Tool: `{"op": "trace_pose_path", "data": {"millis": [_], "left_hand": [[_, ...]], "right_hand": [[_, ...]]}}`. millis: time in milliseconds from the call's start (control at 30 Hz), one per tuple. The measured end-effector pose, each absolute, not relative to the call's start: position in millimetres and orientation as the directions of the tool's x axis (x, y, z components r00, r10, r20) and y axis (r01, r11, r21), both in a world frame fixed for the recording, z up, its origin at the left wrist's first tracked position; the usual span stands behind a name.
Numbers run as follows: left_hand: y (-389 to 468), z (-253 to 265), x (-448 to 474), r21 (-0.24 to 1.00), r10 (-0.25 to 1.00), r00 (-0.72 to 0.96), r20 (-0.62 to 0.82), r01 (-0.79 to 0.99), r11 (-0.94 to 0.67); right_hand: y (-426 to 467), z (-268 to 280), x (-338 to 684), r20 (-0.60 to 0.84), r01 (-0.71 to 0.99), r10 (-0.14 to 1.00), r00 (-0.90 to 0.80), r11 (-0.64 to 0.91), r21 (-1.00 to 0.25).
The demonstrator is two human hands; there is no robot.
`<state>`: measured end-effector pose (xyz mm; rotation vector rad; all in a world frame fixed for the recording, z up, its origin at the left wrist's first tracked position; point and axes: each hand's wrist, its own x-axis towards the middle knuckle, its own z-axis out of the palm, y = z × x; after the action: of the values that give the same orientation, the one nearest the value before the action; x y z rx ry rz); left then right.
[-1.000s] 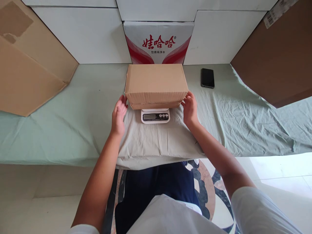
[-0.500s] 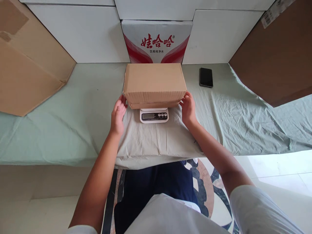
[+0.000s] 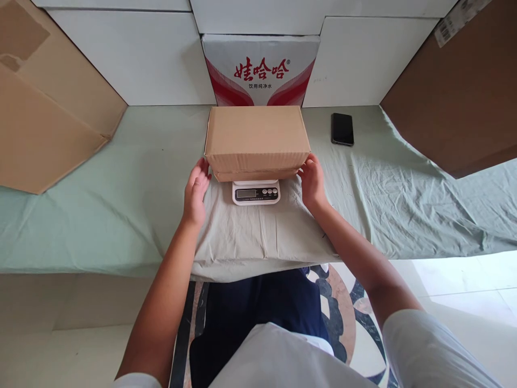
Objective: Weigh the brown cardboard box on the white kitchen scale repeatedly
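Note:
A closed brown cardboard box (image 3: 258,131) rests on a small white kitchen scale (image 3: 256,193); it hides the scale's platform, while the dark display and several buttons show in front. My left hand (image 3: 196,188) is at the box's near left corner, fingers against its side and thumb toward me. At the near right corner, my right hand (image 3: 312,180) has its fingers curled against the box, with the fingertips partly hidden. Between them the two hands hold the box level. No digits can be read on the display.
Behind the box stands a white and red printed carton (image 3: 260,70). A black phone (image 3: 342,129) lies on the green cloth (image 3: 153,215) to the right. Large cardboard pieces flank the table at left (image 3: 60,118) and right (image 3: 456,102). The cloth's front edge is near my body.

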<state>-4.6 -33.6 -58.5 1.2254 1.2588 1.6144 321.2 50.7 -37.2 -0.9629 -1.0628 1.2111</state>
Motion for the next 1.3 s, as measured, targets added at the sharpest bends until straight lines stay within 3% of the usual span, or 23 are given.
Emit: {"op": "trace_pose_path", "data": {"millis": [1300], "left_hand": [[-39, -46, 1, 0.958, 0.923, -0.276, 0.27, -0.017, -0.285]], "right_hand": [[49, -31, 319, 0.128, -0.247, 0.991, 0.041, 0.134, -0.96]]}}
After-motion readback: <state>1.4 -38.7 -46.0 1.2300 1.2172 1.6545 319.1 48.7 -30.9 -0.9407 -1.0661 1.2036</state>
